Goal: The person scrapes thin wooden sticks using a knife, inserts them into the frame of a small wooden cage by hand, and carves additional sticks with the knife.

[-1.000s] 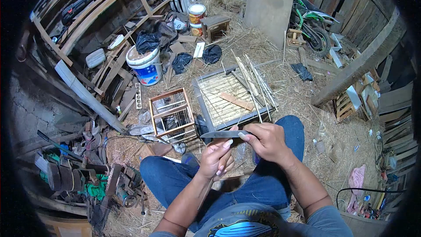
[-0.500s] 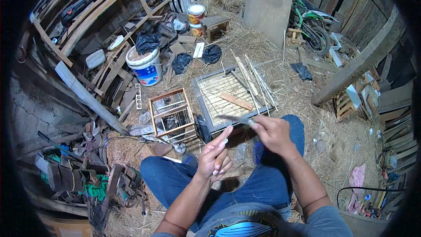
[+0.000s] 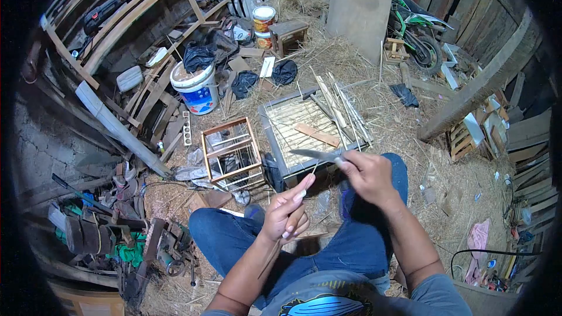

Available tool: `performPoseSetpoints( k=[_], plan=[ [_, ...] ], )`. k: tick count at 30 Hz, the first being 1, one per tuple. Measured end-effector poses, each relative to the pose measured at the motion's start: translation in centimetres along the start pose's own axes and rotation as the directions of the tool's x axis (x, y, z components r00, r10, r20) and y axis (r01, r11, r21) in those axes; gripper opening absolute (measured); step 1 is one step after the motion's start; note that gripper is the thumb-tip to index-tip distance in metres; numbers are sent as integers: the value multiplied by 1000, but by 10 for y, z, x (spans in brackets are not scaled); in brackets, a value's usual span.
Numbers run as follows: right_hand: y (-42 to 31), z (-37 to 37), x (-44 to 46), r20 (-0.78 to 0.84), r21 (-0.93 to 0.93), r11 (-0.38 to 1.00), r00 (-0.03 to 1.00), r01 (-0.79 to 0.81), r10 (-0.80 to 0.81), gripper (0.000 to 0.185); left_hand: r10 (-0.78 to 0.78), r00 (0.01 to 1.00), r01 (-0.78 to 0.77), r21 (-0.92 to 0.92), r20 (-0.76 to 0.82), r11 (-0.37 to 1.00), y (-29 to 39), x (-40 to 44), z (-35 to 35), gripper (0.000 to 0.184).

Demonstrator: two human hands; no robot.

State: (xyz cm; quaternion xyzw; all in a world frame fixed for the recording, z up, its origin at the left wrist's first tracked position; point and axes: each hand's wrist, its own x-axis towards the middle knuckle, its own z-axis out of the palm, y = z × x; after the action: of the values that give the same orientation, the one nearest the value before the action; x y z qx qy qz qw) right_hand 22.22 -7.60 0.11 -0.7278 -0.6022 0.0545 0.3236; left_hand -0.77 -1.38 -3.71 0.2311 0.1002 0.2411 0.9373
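Pinching slim, pale wooden stick [image 3: 315, 169] in left fingers [image 3: 300, 192] | gripping grey, pointed metal knife [image 3: 315, 154] in right fingers [image 3: 349, 167] | seemingly thinned already; impossible to judge remaining trimming

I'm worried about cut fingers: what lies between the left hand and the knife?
The tip of a thin stick, held in the left hand, below the knife in the head view.

your left hand [image 3: 287, 215], lower center of frame, fingers pinched, pointing up; your right hand [image 3: 367, 177] closed in a fist just right of it, forearms angled inward.
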Motion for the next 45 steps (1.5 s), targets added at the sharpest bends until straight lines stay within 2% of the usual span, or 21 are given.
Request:
performPoseSetpoints(
  k=[2, 4, 6, 8, 10, 11, 12, 15, 17, 18, 20, 21, 22, 24, 31, 33, 39, 40, 42, 43, 45],
  plan=[
    [1, -2, 0, 16, 31, 999, 1000, 19, -20, 28, 8, 1000, -7, 30, -25, 1000, -3, 0, -2, 45],
    [-4, 12, -5, 80, 544, 831, 993, -116, 86, 28, 19, 998, -18, 26, -53, 1000, -2, 3, 2, 44],
    [-10, 28, -4, 87, 758, 638, 991, -135, 106, 24, 58, 986, -17, 251, -155, 968, -3, 5, 7, 42],
    [-24, 21, 6, 213, 827, 499, 966, -258, 146, 15, 88, 984, -39, 299, -154, 954, -7, 7, 9, 39],
    [-19, 26, 12, 237, 863, 423, 961, -277, 146, 15, 117, 967, -8, 427, -228, 904, -7, 8, 18, 39],
    [-17, 27, 15, 261, 890, 347, 955, -295, 142, 14, 95, 968, 12, 422, -232, 906, -5, 7, 15, 39],
    [-17, 26, 19, 261, 890, 346, 955, -295, 143, 14, 94, 968, 13, 423, -233, 906, -5, 7, 15, 39],
    [-23, 19, 24, 265, 890, 357, 959, -285, 104, 20, 111, 969, -12, 410, -219, 912, -4, 8, 15, 38],
    [-26, 17, 24, 124, 796, 578, 983, -179, 135, 22, 161, 950, -20, 462, -268, 887, -3, 10, 20, 38],
    [-27, 15, 19, 125, 795, 579, 984, -178, 131, 22, 165, 949, -24, 461, -268, 887, -2, 10, 20, 38],
    [-33, 5, 1, 47, 479, 872, 995, -103, 91, 27, 195, 938, -35, 480, -287, 876, -1, 11, 20, 39],
    [-45, -6, -4, 99, 382, 920, 994, -89, 54, 28, 197, 937, -37, 480, -288, 877, 0, 11, 21, 39],
    [-41, 5, -13, 27, 302, 953, 999, 18, -28, 26, 217, 940, -77, 458, -261, 885, 1, 12, 23, 42],
    [-45, 4, -22, 18, 223, 969, 993, 109, -116, 23, 231, 945, -111, 435, -234, 894, -1, 12, 23, 44],
    [-36, 5, -23, 46, 234, 956, 980, 177, -193, 15, 263, 951, -176, 416, -160, 892, -8, 10, 11, 44],
    [-36, 2, -21, 21, 195, 957, 975, 213, -221, 14, 203, 971, -159, 292, -126, 943, -7, 9, 10, 45],
    [-27, 3, -15, -7, 143, 958, 968, 250, -252, 14, 130, 990, -122, 157, -45, 980, -3, 13, 5, 47],
    [-24, 5, -15, -8, 143, 958, 968, 249, -251, 14, 129, 991, -121, 157, -45, 980, -2, 13, 9, 47],
    [-18, 7, -14, -40, 108, 963, 968, 249, -246, 17, 131, 968, -75, 250, -216, 965, -1, 15, 19, 43],
    [-13, 5, -12, -41, 106, 963, 969, 248, -245, 17, 130, 968, -74, 251, -215, 965, -1, 14, 16, 43],
    [0, -2, -6, -97, 59, 998, 995, 26, -20, 19, 172, 973, -118, 306, -155, 945, -3, 8, 11, 42]
  ],
)
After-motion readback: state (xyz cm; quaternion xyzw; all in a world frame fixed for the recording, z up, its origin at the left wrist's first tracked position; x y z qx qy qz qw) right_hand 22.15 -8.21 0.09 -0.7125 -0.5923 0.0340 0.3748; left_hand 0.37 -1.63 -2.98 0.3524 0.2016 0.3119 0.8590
